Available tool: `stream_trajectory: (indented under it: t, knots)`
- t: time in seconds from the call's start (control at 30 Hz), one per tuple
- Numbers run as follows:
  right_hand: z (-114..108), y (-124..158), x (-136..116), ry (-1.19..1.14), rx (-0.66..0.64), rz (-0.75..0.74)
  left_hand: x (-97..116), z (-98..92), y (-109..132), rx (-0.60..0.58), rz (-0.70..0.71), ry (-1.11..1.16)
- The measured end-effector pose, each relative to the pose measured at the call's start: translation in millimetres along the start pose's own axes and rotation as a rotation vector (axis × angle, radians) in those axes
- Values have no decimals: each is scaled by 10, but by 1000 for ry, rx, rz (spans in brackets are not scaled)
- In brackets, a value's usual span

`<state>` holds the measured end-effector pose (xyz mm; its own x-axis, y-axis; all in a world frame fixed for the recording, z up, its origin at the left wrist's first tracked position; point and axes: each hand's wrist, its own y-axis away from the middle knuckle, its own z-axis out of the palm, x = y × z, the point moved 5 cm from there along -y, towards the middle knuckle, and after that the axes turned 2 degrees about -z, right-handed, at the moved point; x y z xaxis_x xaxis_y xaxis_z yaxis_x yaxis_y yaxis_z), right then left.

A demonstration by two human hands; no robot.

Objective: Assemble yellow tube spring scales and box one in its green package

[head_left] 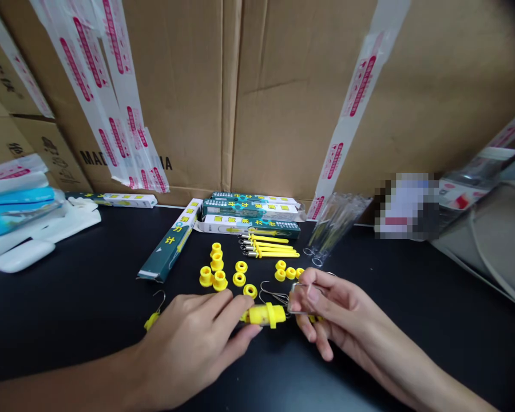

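Observation:
My left hand (197,337) is closed around a clear-tubed spring scale (261,315) with a yellow end cap pointing right. A hook (159,297) and a yellow end stick out to the left of that hand; whether they belong to the same scale is hidden. My right hand (339,312) pinches a bent metal wire loop (297,312) between thumb and forefinger, right beside the yellow cap. Just behind the cap lie several metal hooks (274,296). Yellow flanged caps (219,280), flat yellow rings (239,279) and small yellow caps (290,273) stand beyond my hands.
Yellow rods with metal ends (270,247) lie in a row before stacked green-and-white boxes (251,210). Another box (171,240) lies slanted to the left. Clear tubes (332,226) and a plastic bottle (463,183) are at right. Large cardboard boxes (274,114) wall off the back.

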<state>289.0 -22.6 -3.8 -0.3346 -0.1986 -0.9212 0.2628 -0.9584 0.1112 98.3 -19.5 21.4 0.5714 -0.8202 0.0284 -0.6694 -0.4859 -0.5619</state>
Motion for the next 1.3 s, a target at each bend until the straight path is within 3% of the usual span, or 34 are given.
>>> stream_trajectory:
  t: [0.2, 0.4, 0.6, 0.73, 0.87, 1.3]
  knots:
    - [70, 126, 72, -34, 71, -156, 12, 14, -5, -31, 19, 22]
    - [27, 161, 142, -26, 49, -277, 65, -26, 17, -1, 64, -7]
    - [51, 206, 140, 260, 135, -378, 89, -19, 16, -17, 126, -37]
    - [151, 224, 200, 386, 102, -344, 77, -15, 10, -30, 121, -30]
    - [149, 198, 236, 326, 111, -274, 85, -12, 17, -32, 137, -41]
    - [102, 201, 273, 376, 90, -295, 91, -22, 20, -7, 140, -46]
